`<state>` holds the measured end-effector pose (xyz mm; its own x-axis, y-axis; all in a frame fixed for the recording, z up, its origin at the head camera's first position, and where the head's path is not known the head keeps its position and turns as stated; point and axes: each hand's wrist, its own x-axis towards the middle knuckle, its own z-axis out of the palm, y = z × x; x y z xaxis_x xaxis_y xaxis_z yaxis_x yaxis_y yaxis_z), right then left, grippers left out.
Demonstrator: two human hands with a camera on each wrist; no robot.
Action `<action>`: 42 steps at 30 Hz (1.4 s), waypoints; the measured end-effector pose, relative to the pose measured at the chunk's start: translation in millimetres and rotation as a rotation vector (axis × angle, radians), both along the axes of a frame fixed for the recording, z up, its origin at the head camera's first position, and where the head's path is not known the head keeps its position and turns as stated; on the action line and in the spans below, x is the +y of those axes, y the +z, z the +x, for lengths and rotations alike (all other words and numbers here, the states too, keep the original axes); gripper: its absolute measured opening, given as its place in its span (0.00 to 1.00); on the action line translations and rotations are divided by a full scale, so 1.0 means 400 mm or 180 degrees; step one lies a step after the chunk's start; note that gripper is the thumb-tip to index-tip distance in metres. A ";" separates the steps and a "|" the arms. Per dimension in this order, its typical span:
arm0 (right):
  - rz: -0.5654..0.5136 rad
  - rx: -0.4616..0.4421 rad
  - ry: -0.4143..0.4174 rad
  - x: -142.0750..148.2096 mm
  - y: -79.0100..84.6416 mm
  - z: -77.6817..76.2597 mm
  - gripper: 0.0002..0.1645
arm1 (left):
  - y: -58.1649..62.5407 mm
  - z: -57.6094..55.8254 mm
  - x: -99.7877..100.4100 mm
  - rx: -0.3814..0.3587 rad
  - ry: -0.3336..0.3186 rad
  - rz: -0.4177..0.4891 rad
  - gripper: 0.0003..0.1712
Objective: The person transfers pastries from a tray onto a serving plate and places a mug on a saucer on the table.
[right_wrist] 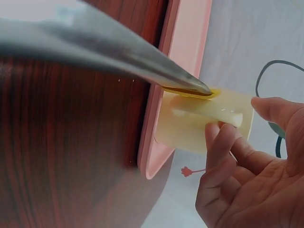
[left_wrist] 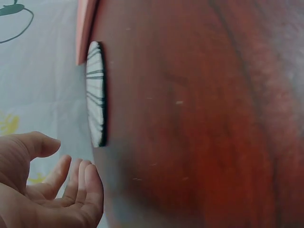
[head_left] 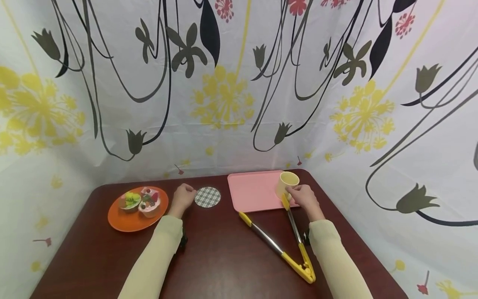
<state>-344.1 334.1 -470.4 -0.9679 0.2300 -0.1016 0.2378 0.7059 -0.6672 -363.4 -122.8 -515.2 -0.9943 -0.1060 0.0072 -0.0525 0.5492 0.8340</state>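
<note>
A pale yellow mug (head_left: 288, 179) stands on the right part of the pink tray (head_left: 254, 192). My right hand (head_left: 305, 197) is at its handle (right_wrist: 209, 114): the curled fingertips meet the handle and the thumb lies by the rim. Yellow-tipped metal tongs (head_left: 267, 239) lie spread on the table, one tip right in front of the mug, the other short of the tray. Just left of a round checked coaster (head_left: 207, 197), my left hand (head_left: 183, 198) holds nothing; its fingers are loosely bent in the left wrist view.
An orange plate (head_left: 127, 224) at the left carries cupcakes (head_left: 149, 203) with fruit-like toppings. The dark wooden table (head_left: 220, 257) has rounded back corners. Patterned white cloth (head_left: 224, 145) hangs close behind it and along both sides.
</note>
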 end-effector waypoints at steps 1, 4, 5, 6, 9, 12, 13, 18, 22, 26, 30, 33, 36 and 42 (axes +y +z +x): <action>-0.0111 0.0031 -0.0002 -0.001 -0.002 -0.001 0.32 | -0.006 -0.002 0.000 -0.0012 0.0024 0.0005 0.20; -0.0553 0.0102 0.0016 -0.002 -0.006 -0.002 0.28 | -0.019 -0.006 0.001 -0.0009 0.0086 0.0005 0.20; -0.0708 0.0109 0.0025 -0.003 -0.007 -0.003 0.27 | -0.021 -0.007 0.001 -0.0008 0.0106 0.0010 0.21; -0.0831 0.0089 0.0027 -0.002 -0.009 -0.004 0.27 | -0.023 -0.007 0.001 -0.0005 0.0121 0.0015 0.21; -0.1058 -0.0009 -0.0003 -0.001 -0.015 -0.008 0.26 | -0.024 -0.009 0.001 -0.0001 0.0099 0.0013 0.22; -0.1147 -0.0084 -0.0007 -0.002 -0.018 -0.011 0.24 | -0.023 -0.011 0.001 -0.0069 0.0076 -0.0008 0.24; -0.1174 -0.0084 -0.0019 -0.003 -0.019 -0.012 0.23 | -0.022 -0.013 0.001 -0.0104 0.0062 -0.0026 0.24; -0.1272 0.0024 -0.0023 -0.010 -0.014 -0.018 0.22 | -0.018 -0.022 0.003 -0.0285 0.0068 -0.0078 0.27; -0.1262 0.0069 -0.0049 -0.009 -0.014 -0.024 0.21 | -0.019 -0.031 0.003 -0.0375 0.0089 -0.0082 0.28; -0.1206 0.0022 -0.0083 -0.006 -0.019 -0.029 0.21 | -0.024 -0.037 0.006 -0.0415 0.0108 -0.0097 0.28; -0.1117 -0.0036 -0.0160 -0.002 -0.022 -0.036 0.21 | -0.029 -0.039 0.011 -0.0413 0.0114 -0.0082 0.28; -0.1126 0.0000 -0.0210 -0.002 -0.024 -0.039 0.22 | -0.029 -0.039 0.014 -0.0424 0.0109 -0.0072 0.28; -0.1152 0.0072 -0.0224 -0.004 -0.026 -0.040 0.22 | -0.027 -0.038 0.017 -0.0428 0.0103 -0.0104 0.28; -0.1118 0.0181 -0.0225 -0.008 -0.034 -0.042 0.22 | -0.027 -0.036 0.024 -0.0387 0.0149 -0.0225 0.27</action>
